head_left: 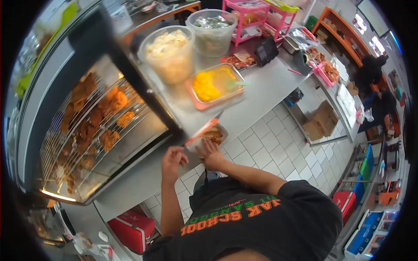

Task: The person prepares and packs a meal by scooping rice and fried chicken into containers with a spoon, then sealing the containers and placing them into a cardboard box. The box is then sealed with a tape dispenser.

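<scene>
A small clear container (223,134) holding browned, sliced-looking food (213,135) stands at the counter's front edge. My right hand (212,155) lies over its near side, with the fingers stretched out on the food. Just left of it, my left hand (173,160) is raised with curled fingers pinched together; what they hold, if anything, is hidden. A long orange strip-like thing with a dark pointed end (203,130) slants along the container's left side, perhaps a knife. Behind it a metal tray of yellow food (208,85) rests on an orange base, with a pale green utensil (235,83) in it.
At left stands a lit glass display case (143,124) with fried pieces on wire racks. Two large tubs (170,56) (212,35) of food stand behind the tray. A black tablet-like device (266,50) and a pink rack (246,19) are farther back. Tiled floor (270,143) lies right.
</scene>
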Demonstrator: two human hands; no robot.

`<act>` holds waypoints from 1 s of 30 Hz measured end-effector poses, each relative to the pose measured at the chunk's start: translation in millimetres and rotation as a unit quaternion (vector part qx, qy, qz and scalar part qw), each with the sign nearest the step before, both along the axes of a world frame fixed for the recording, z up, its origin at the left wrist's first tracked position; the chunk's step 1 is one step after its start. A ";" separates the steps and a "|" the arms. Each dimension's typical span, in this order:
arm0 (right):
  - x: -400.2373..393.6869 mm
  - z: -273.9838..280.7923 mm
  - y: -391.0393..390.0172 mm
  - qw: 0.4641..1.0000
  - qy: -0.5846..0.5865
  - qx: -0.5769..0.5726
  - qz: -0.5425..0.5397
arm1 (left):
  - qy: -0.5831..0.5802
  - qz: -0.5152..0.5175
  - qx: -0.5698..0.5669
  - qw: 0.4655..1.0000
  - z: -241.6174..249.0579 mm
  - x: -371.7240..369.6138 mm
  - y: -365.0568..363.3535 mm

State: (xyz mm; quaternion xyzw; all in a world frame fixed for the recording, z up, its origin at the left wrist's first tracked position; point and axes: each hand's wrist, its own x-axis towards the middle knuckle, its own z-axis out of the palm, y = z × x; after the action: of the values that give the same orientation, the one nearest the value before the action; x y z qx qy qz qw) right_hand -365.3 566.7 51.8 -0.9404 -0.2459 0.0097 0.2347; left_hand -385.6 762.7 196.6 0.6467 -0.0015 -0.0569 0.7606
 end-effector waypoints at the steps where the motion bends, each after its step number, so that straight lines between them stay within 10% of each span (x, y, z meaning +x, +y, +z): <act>1: 14.9 -2.5 -20.2 0.999 -0.009 -0.039 -0.014 | -0.079 -0.043 -0.017 0.996 37.7 28.1 -12.7; 6: 68.5 -5.3 -128.6 0.989 -0.005 -0.088 -0.122 | -0.423 -0.184 -0.139 0.877 201.4 95.5 -93.8; 7: 77.9 -5.4 -150.8 0.988 0.001 -0.073 -0.136 | -0.538 -0.308 -0.142 0.771 224.4 123.7 -107.9; 11: 117.1 1.3 -229.3 0.985 0.019 -0.047 -0.163 | -0.543 -0.428 -0.003 0.723 298.9 150.9 -142.8; 23: 224.0 5.5 -377.1 0.993 0.045 -0.013 -0.109 | -0.377 -0.210 0.107 0.896 286.4 234.6 -337.8; 30: 277.3 6.2 -421.7 0.997 0.031 0.020 -0.069 | -0.342 -0.214 0.165 0.900 294.1 283.7 -398.1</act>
State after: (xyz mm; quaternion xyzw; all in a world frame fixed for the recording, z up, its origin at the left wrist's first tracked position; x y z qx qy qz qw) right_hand -88.0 145.0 58.0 -0.9496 -0.1728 0.0179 0.2609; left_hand -101.9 364.6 490.7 0.7266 -0.3906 0.0065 0.5652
